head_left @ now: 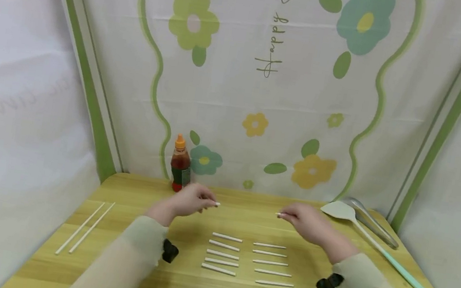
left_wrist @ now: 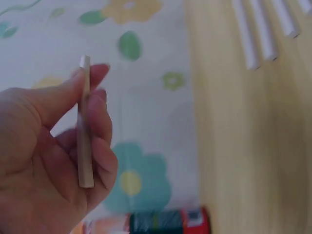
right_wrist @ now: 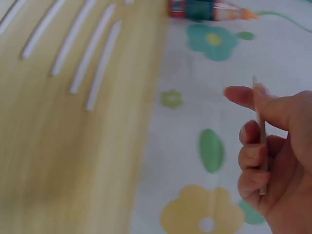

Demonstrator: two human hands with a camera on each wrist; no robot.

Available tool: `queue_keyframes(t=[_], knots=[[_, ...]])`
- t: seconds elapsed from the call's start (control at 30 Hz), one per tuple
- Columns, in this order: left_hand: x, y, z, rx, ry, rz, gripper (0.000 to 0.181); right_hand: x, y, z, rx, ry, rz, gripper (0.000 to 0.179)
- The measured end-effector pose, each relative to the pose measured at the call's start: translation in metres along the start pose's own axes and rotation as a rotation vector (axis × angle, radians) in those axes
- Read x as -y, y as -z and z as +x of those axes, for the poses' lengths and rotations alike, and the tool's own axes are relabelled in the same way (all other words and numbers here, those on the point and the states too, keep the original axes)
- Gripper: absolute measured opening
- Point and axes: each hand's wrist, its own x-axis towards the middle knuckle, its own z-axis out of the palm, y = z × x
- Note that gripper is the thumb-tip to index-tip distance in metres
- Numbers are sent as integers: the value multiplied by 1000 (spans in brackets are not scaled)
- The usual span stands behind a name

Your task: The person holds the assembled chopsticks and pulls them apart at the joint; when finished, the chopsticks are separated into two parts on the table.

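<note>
My left hand [head_left: 193, 201] pinches a short, straight white stick [left_wrist: 85, 163] between thumb and fingers, its tip just past the thumb. A thinner pale stick [right_wrist: 262, 131] is pinched in my right hand [head_left: 308, 222], running down along the curled fingers. Both hands are raised over the far part of the table, apart from each other. Between my forearms lie two columns of short white sticks: several thicker ones [head_left: 222, 254] on the left, and several slimmer ones [head_left: 272, 263] with narrowed left ends on the right.
A red sauce bottle [head_left: 180, 169] with an orange cap stands behind my left hand. Two long white sticks [head_left: 92, 228] lie at the table's left. On the right are a white-headed turner [head_left: 392, 255] with a mint handle and metal tongs [head_left: 372, 220]. A flowered curtain [head_left: 229, 89] hangs behind.
</note>
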Motion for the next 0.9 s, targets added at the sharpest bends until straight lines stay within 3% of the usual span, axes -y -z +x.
queue_keyframes(t=[0.17, 0.27, 0.4, 0.57, 0.7, 0.9], knots=[[10, -41, 26, 57, 26, 98, 11, -10, -40, 24, 107, -40, -8, 18], [17, -60, 34, 33, 67, 130, 8, -9, -60, 30, 100, -88, -20, 13], [23, -74, 38, 2, 109, 172, 9, -8, -75, 33, 67, -64, -87, 22], [28, -83, 40, 25, 105, 250, 12, -6, -81, 34, 69, -57, -97, 23], [29, -84, 40, 30, 104, 247, 10, -7, -82, 34, 98, -72, -82, 22], [34, -66, 25, -57, 72, 214, 8, -10, -84, 30, 98, -77, -83, 21]])
